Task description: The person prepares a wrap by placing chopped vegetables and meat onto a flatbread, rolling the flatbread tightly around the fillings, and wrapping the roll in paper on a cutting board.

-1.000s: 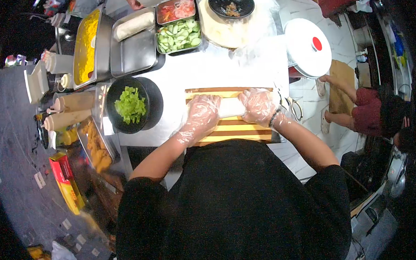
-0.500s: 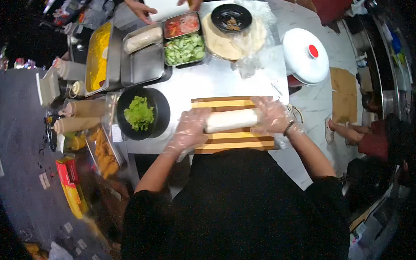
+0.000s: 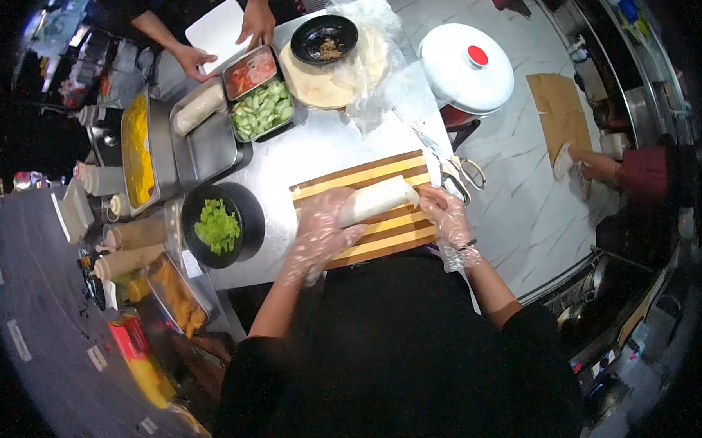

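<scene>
A rolled white flatbread wrap (image 3: 381,200) lies slightly tilted on a wooden board (image 3: 391,241) with light and dark stripes. Over its left end my left hand (image 3: 324,226), in a clear plastic glove, is closed around the roll. At the other end my right hand (image 3: 446,219), gloved too, has its fingertips pinched against the wrap's edge. Left of the board stands a black bowl (image 3: 251,223) with green lettuce (image 3: 217,226). Scissors (image 3: 468,173) lie just beyond the board's right corner.
Behind are a metal tray (image 3: 221,158) holding another wrap (image 3: 199,108), cucumber (image 3: 262,111), tomato (image 3: 251,73), and flatbreads (image 3: 314,83) under a black bowl (image 3: 323,38). A white lidded pot (image 3: 467,69) stands right. Another person's hands (image 3: 258,23) hold a white container (image 3: 216,35).
The view has turned, so the board and wrap now appear slanted. My right hand has shifted from covering the wrap's right end to touching it with the fingertips.
</scene>
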Action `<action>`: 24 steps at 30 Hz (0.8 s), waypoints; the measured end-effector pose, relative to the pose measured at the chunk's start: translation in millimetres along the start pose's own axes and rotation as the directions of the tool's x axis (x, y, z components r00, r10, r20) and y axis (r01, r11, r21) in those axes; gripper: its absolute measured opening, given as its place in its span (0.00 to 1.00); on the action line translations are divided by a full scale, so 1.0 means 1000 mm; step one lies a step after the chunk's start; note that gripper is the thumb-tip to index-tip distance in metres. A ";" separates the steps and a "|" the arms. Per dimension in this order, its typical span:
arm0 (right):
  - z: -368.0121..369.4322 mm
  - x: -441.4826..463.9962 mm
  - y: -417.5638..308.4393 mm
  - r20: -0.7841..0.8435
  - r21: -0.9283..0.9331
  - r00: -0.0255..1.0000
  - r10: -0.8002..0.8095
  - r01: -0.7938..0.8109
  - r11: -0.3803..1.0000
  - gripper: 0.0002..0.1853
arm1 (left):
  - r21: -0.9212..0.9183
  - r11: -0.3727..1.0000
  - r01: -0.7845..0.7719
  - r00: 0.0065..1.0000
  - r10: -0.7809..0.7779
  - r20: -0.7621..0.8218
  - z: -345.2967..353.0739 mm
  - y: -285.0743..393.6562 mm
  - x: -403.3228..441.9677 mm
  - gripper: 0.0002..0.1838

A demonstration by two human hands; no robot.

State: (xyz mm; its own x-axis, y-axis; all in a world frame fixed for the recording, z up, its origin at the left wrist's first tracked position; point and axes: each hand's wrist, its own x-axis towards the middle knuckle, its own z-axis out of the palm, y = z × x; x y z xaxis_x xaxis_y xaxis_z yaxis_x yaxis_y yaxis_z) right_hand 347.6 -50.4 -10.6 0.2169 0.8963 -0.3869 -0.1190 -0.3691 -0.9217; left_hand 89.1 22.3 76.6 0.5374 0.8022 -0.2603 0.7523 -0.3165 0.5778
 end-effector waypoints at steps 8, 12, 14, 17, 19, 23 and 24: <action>0.012 0.023 0.019 -0.020 0.270 0.994 0.111 -0.102 0.958 0.10 | 0.295 0.946 -0.132 0.991 0.127 0.034 0.046 0.031 0.063 0.40; 0.014 0.031 0.030 -0.070 0.424 0.976 0.205 -0.157 0.892 0.10 | 0.315 0.940 -0.128 0.992 0.124 0.031 0.055 0.024 0.064 0.38; 0.017 0.032 0.033 -0.105 0.484 0.979 0.176 -0.104 0.869 0.11 | 0.305 0.941 -0.146 0.989 0.147 0.018 0.058 0.023 0.064 0.38; 0.025 0.038 0.037 -0.167 0.351 0.979 0.115 -0.050 0.935 0.09 | 0.313 0.942 -0.125 0.992 0.113 0.057 0.053 0.025 0.067 0.38; 0.034 0.037 0.035 -0.255 0.159 0.967 0.015 0.027 0.987 0.05 | 0.303 0.948 -0.099 0.991 0.066 0.115 0.051 0.029 0.068 0.41; 0.038 0.029 0.025 -0.207 0.259 0.978 0.018 0.037 0.965 0.02 | 0.315 0.943 -0.103 0.990 0.068 0.121 0.053 0.029 0.068 0.41; 0.039 0.031 0.025 -0.229 0.176 0.973 0.001 0.041 0.984 0.02 | 0.315 0.941 -0.122 0.990 0.093 0.107 0.055 0.026 0.068 0.41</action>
State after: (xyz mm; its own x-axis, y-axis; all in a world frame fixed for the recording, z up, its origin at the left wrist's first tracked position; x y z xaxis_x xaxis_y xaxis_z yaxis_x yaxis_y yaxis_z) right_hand 313.8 -22.1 -44.4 0.4332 0.8157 -0.3832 -0.2786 -0.2831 -0.9177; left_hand 166.5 40.6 31.1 0.6426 0.7105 -0.2867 0.7624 -0.5558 0.3315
